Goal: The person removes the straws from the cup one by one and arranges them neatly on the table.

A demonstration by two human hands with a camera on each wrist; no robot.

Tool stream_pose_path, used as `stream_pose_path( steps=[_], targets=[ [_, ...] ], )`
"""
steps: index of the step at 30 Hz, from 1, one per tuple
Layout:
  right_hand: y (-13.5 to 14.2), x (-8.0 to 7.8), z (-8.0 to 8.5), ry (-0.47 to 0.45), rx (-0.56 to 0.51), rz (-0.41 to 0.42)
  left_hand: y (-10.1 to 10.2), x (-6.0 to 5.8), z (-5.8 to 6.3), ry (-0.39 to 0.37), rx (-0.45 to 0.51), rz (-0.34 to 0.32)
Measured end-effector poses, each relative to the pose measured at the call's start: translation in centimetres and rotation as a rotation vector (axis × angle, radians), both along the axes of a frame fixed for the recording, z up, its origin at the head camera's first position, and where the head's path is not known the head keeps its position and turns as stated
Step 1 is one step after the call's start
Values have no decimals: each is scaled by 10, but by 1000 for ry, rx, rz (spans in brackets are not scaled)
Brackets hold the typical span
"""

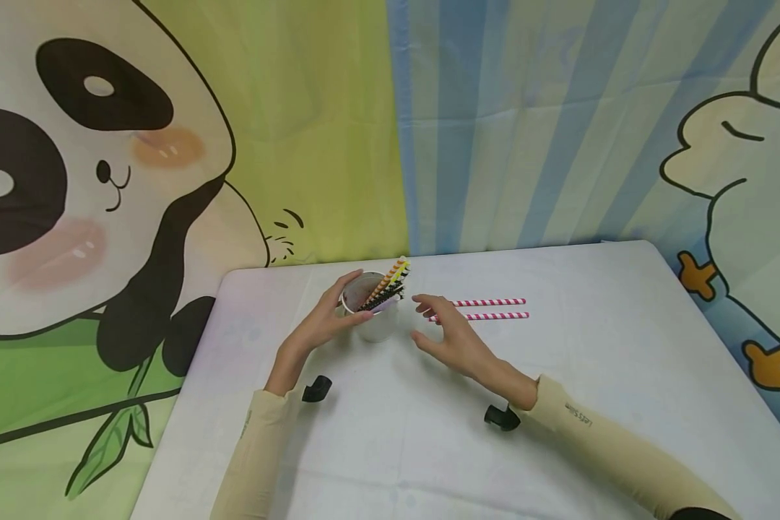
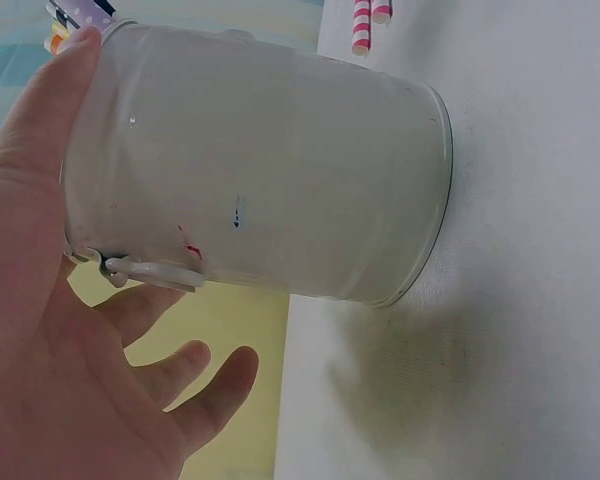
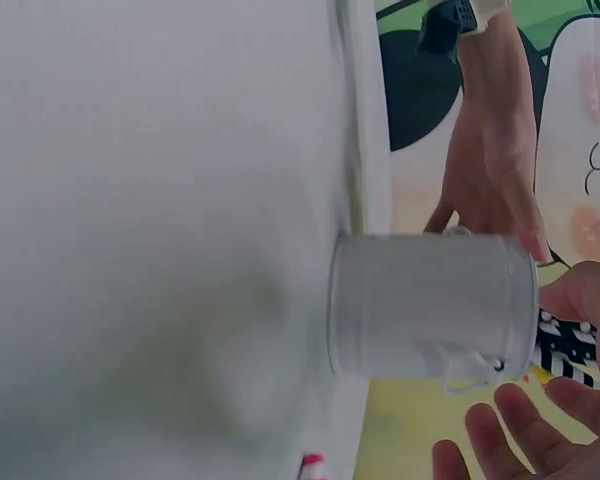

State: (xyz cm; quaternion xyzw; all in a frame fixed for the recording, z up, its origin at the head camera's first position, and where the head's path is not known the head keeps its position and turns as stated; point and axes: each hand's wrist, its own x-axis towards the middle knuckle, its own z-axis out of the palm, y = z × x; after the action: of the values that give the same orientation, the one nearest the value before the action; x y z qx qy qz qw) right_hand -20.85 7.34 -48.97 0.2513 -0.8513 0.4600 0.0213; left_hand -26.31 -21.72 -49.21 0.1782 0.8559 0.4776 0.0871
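We see a white bucket (image 2: 270, 165) upright near the far edge of the table (image 1: 364, 448), nearer the far left corner than the far right one; we cannot quite tell whether its base touches the cloth. The left hand (image 1: 325, 318) grips its rim, thumb on the near side and fingers round the far side. Inside, patterned straws (image 1: 388, 284), some orange-striped and some black and white, lean against the right rim. Our right hand (image 1: 451, 339) holds nothing, its fingers loosely bent and thumb set wide of them, just beside the bucket. To its right, two pink-and-white striped straws (image 1: 494, 315) lie side by side, roughly along the far edge. Beige sleeves (image 1: 253, 448) cover both forearms.
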Motion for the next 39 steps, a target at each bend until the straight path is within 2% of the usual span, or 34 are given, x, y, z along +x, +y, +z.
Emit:
stream_pose_path(
  steps=[6,11,23,32,39],
  targets=[
    [-13,9,-5,66,-67,48,2,-1,0,-9,10,-2],
    [-24,9,-2,78,-101,65,2,-2,-1,-5,10,-4],
    [-41,1,2,87,-126,-18,2,-1,-1,-9,13,0],
    [-52,-8,1,75,-239,-103,1,-1,-1,18,18,-7],
    [-59,-13,-3,57,-275,-146,0,-1,-3,8,11,2]
  ],
)
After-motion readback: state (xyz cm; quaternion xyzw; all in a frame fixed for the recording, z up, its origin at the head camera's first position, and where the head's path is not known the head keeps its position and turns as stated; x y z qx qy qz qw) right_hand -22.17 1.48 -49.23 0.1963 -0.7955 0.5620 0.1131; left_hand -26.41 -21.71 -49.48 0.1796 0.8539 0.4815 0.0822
